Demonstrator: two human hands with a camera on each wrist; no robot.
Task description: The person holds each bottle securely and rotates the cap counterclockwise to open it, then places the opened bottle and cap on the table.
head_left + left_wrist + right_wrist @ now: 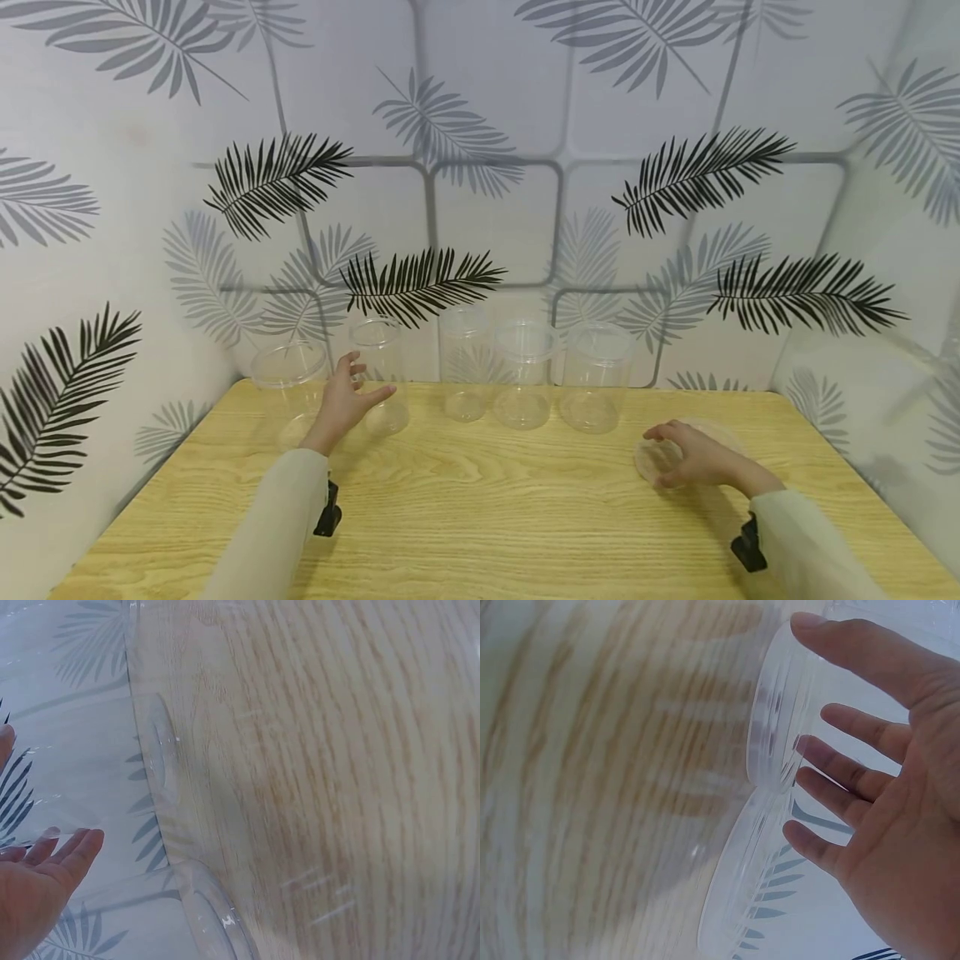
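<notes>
My left hand [347,406] reaches to a tall, narrow clear plastic jar [387,417], thumb and fingers spread at its side. In the left wrist view the fingers [79,855] are fairly straight beside the see-through wall; whether they touch it I cannot tell. A wider clear jar [288,392] stands just left of this hand. At the right, my right hand [697,458] hovers over a clear round lid [647,463], fingers spread. The right wrist view has the thumb near the rim of one lid [774,712], with a second lid [731,877] beside it.
Toward the back edge of the wooden table [480,517] stand more clear jars: a narrow one [465,404], a wide one [522,408] and another wide one [592,408]. A leaf-patterned wall [495,225] rises close behind them.
</notes>
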